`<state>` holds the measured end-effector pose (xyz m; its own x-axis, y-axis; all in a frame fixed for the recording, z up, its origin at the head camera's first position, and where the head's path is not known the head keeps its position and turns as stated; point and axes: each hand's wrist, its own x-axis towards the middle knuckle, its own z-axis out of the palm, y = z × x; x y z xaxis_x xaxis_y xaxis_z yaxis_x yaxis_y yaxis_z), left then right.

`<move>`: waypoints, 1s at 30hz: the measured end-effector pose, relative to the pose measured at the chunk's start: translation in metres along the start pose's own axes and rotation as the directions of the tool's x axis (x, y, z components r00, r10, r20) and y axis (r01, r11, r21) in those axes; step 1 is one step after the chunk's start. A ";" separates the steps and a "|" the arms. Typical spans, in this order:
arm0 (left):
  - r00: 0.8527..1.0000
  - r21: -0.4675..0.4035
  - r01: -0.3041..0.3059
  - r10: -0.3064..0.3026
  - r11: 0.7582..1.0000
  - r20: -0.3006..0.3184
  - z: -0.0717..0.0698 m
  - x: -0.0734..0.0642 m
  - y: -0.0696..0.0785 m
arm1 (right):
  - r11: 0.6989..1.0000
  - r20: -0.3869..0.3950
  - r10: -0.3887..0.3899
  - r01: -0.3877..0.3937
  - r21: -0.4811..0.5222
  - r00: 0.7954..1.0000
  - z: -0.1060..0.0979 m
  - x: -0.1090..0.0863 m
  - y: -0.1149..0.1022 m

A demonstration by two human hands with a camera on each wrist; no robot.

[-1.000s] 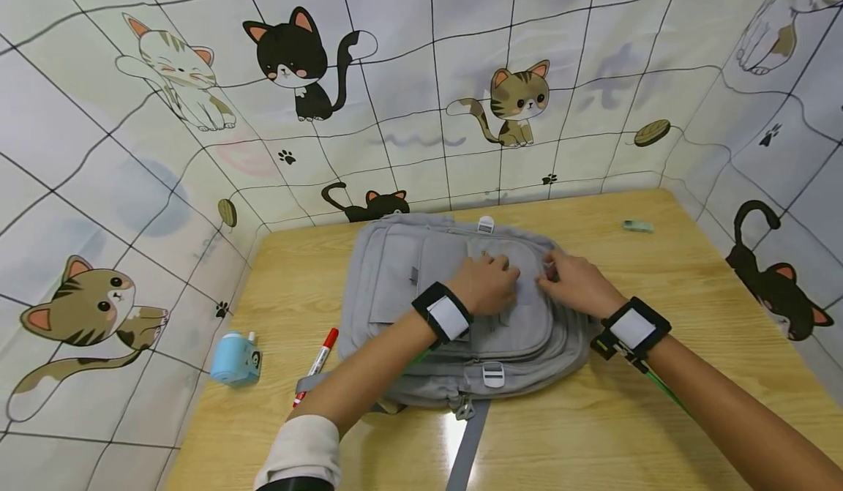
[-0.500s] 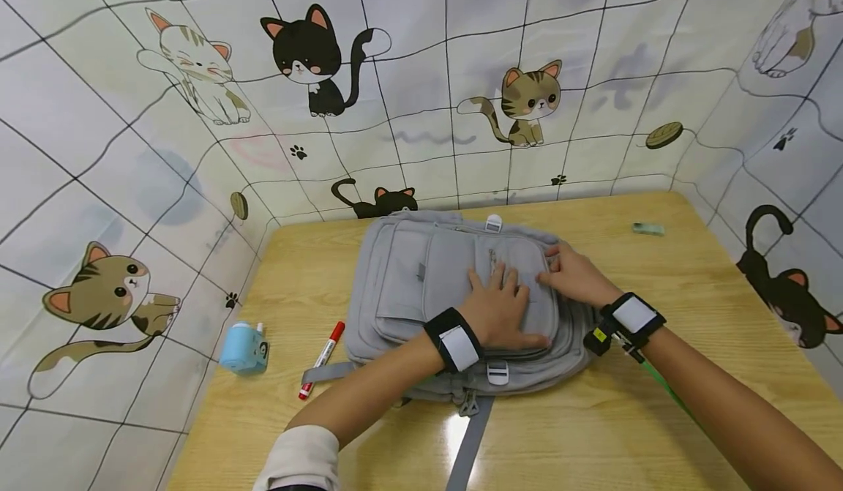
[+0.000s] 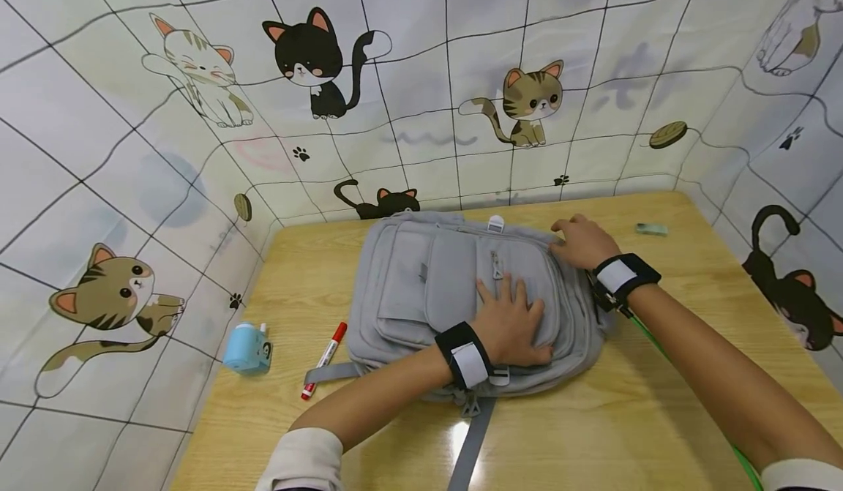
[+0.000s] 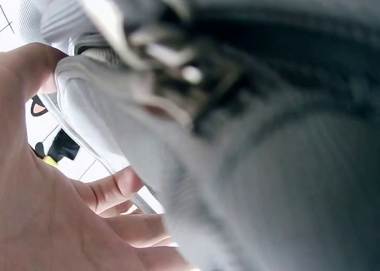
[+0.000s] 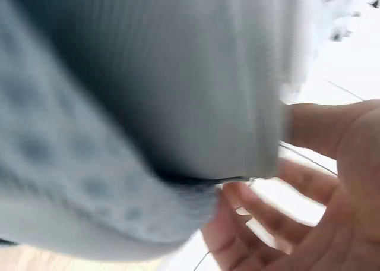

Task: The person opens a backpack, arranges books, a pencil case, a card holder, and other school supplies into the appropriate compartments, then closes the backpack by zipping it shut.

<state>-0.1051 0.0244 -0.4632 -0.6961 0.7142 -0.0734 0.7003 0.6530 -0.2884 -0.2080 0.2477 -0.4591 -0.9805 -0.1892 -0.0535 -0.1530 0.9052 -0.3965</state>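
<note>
A grey backpack (image 3: 451,279) lies flat on the table with its pocketed front facing up. My left hand (image 3: 508,332) rests on the front pocket, fingers spread, just below a hanging zipper pull (image 3: 497,265). Against the bag's far right edge is my right hand (image 3: 585,244), its fingers loosely bent. In the right wrist view the fingers (image 5: 297,229) of that hand are beside the grey fabric, with thumb and fingers apart. Blurred grey cloth and a metal zipper part (image 4: 190,75) fill much of the left wrist view.
A red-and-white marker (image 3: 324,361) lies left of the bag, partly under a grey strap (image 3: 332,372). A light blue, box-like item (image 3: 247,348) stands farther left. A small green object (image 3: 651,229) lies at the back right. Cat-printed sheeting (image 3: 421,96) surrounds the wooden table (image 3: 566,447).
My left hand has gone from bent fingers at the pocket to a spread hand, slightly lower. My right hand has moved from the pocket's right side up to the bag's far right edge.
</note>
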 end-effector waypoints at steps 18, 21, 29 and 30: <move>0.989 -0.074 -0.104 0.111 0.992 0.095 0.006 -0.004 -0.008 | 0.997 0.074 0.027 -0.033 0.076 0.997 0.008 -0.034 0.027; 0.984 -0.082 -0.143 0.150 0.986 0.091 0.008 -0.007 -0.012 | 0.997 0.059 0.032 -0.036 0.073 0.998 0.010 -0.047 0.027; 0.966 -0.099 -0.241 0.248 0.966 0.069 0.015 -0.016 -0.024 | 0.997 0.029 0.050 -0.052 0.064 0.998 0.022 -0.081 0.023; 0.963 -0.096 -0.255 0.262 0.962 0.068 0.016 -0.016 -0.025 | 0.997 0.021 0.050 -0.051 0.062 0.999 0.024 -0.085 0.022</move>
<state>-0.1139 -0.0078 -0.4699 -0.4972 0.8415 -0.2111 0.8666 0.4700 -0.1675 -0.1250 0.2749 -0.4852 -0.9840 -0.1519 -0.0928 -0.0948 0.8885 -0.4490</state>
